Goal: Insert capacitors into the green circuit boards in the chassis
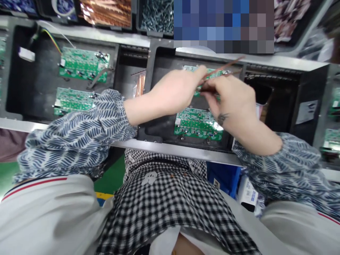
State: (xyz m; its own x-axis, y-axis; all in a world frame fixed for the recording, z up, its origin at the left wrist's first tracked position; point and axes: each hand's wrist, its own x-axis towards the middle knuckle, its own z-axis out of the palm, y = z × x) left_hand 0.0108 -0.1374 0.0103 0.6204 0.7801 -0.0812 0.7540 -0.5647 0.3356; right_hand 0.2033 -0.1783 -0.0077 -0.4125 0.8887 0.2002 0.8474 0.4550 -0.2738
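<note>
Both hands meet over the upper green circuit board in the black tray in front of me. My left hand is closed, its fingertips pinched at the near end of a thin copper-brown strip. The strip slants up to the right past my knuckles. My right hand is also closed, thumb and forefinger pressed together beside the left fingertips, with thin brown strip ends showing around it. The exact grip is hidden by the fingers. Below the hands lies a second green circuit board, partly behind my right hand.
To the left stands another black tray with two green boards and a coloured cable. Bins along the back hold copper-coloured strips and dark screws. A metal rail runs along the front edge.
</note>
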